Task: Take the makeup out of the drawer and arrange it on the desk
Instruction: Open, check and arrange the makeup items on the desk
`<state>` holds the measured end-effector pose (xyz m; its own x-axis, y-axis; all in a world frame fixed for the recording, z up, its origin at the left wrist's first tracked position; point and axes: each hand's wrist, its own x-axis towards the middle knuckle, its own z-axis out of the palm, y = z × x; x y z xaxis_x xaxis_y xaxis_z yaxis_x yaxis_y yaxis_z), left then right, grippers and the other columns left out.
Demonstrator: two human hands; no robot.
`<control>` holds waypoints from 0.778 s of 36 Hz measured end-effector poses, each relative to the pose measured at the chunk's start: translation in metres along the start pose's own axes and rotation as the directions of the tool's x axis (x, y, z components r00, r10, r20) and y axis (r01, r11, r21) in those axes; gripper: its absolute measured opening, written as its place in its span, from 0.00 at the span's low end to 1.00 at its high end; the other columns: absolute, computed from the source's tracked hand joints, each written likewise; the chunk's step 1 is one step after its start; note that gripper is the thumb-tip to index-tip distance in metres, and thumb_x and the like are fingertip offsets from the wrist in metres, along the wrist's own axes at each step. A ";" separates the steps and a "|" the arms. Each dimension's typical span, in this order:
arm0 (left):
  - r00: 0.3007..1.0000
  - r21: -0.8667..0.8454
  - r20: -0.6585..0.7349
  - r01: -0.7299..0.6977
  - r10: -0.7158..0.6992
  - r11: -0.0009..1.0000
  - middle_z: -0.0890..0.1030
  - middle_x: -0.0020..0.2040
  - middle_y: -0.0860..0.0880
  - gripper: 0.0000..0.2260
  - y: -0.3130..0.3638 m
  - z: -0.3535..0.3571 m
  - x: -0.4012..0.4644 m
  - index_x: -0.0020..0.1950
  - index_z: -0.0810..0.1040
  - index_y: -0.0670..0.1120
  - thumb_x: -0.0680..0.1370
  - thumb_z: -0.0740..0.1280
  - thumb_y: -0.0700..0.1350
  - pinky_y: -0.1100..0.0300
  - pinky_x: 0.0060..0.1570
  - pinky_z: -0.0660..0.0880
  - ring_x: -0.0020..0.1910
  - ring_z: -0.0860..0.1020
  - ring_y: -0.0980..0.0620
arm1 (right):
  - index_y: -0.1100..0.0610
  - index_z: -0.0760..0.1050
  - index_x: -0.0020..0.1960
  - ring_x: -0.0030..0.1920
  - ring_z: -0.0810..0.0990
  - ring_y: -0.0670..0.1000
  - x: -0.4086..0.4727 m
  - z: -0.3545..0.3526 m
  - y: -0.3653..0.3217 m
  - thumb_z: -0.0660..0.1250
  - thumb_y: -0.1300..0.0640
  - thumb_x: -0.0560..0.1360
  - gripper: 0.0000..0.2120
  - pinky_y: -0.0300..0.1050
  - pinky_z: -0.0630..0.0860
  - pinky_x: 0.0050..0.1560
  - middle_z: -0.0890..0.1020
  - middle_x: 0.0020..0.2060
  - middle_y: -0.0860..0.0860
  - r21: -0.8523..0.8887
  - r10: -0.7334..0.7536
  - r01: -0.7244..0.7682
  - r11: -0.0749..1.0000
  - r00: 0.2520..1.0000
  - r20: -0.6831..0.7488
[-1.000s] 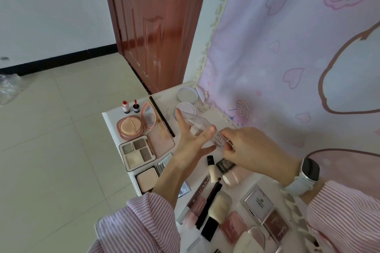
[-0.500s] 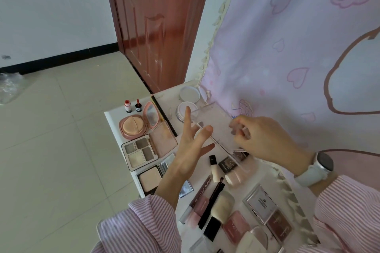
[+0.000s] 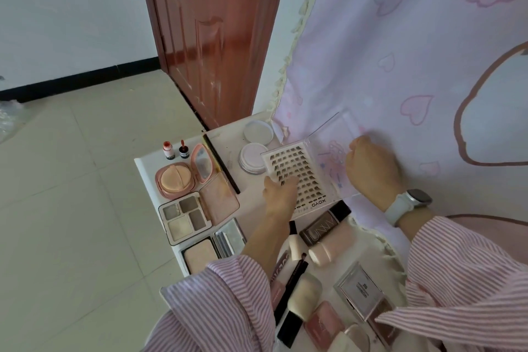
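A single wide-angle view from the person's head looks steeply down and forward, close over the counter (image 3: 148,168), with floor (image 3: 71,208) left and door (image 3: 211,37) ahead.

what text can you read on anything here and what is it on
"XOYO": near edge of the lash case, upside down.
"UNNY", less sure: dark cap of the tube.
Small print on the silver compact: too small to read.
Letters on the pink tube: partly hidden, unreadable.
Labels on the two small bottles: blurred.
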<state>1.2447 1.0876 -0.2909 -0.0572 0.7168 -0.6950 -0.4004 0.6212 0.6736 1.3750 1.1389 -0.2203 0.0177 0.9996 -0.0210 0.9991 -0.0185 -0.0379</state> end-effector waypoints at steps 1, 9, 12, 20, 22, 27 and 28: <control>1.000 0.035 -0.016 0.001 0.000 0.999 0.70 0.63 0.45 0.22 0.000 0.004 0.004 0.68 0.61 0.46 0.75 0.63 0.46 0.47 0.58 0.73 0.58 0.73 0.45 | 0.65 0.70 0.57 0.50 0.78 0.65 0.001 0.000 -0.002 0.57 0.63 0.76 0.12 0.52 0.73 0.45 0.79 0.49 0.65 -0.013 -0.002 0.002 1.000 1.000 0.014; 0.998 0.213 -0.048 0.041 -0.031 0.976 0.69 0.65 0.46 0.36 -0.009 0.018 0.028 0.68 0.62 0.45 0.61 0.61 0.54 0.45 0.61 0.71 0.60 0.72 0.43 | 0.68 0.66 0.63 0.56 0.77 0.64 0.012 0.014 -0.008 0.60 0.63 0.75 0.18 0.52 0.73 0.51 0.77 0.54 0.65 -0.051 -0.010 0.016 0.999 0.994 0.105; 0.999 0.296 -0.043 0.008 0.005 0.955 0.65 0.67 0.46 0.34 -0.008 0.020 0.025 0.69 0.60 0.45 0.65 0.62 0.55 0.45 0.63 0.67 0.63 0.68 0.43 | 0.67 0.63 0.65 0.56 0.77 0.64 0.013 0.022 -0.005 0.60 0.65 0.75 0.20 0.52 0.72 0.50 0.77 0.55 0.65 0.010 -0.030 0.029 1.000 0.994 0.107; 0.999 0.433 -0.029 -0.012 0.027 0.901 0.62 0.69 0.46 0.27 -0.014 0.024 0.031 0.71 0.57 0.47 0.75 0.60 0.51 0.45 0.67 0.61 0.66 0.63 0.43 | 0.58 0.59 0.70 0.50 0.78 0.65 0.014 0.042 0.015 0.57 0.67 0.74 0.25 0.52 0.73 0.42 0.76 0.55 0.62 -0.045 -0.163 0.163 0.986 0.987 0.002; 0.999 0.468 -0.016 -0.019 0.030 0.883 0.60 0.70 0.46 0.27 -0.017 0.025 0.032 0.72 0.56 0.46 0.75 0.60 0.50 0.47 0.68 0.60 0.68 0.61 0.43 | 0.62 0.65 0.67 0.51 0.78 0.63 0.015 0.047 0.018 0.61 0.67 0.72 0.23 0.51 0.76 0.43 0.76 0.54 0.63 -0.147 -0.251 0.244 0.959 0.967 -0.031; 0.995 0.659 0.021 -0.088 0.099 0.747 0.57 0.72 0.44 0.29 -0.023 0.025 0.030 0.73 0.55 0.42 0.75 0.60 0.49 0.49 0.66 0.58 0.69 0.57 0.41 | 0.63 0.73 0.60 0.47 0.76 0.56 0.012 0.058 0.020 0.48 0.54 0.74 0.23 0.48 0.70 0.43 0.78 0.52 0.58 -0.593 -0.371 0.259 0.762 0.926 -0.072; 0.991 0.696 0.037 -0.116 0.125 0.709 0.57 0.72 0.44 0.29 -0.024 0.025 0.030 0.73 0.54 0.42 0.75 0.60 0.48 0.49 0.66 0.58 0.69 0.56 0.41 | 0.63 0.72 0.61 0.49 0.75 0.55 0.013 0.059 0.022 0.47 0.54 0.75 0.24 0.49 0.67 0.43 0.77 0.54 0.57 -0.640 -0.378 0.254 0.725 0.924 -0.062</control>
<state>1.2750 1.1017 -0.3213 -0.0732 0.8002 -0.5953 0.3590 0.5780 0.7328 1.3953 1.1498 -0.2805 -0.3590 0.9316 0.0568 0.7537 0.2534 0.6064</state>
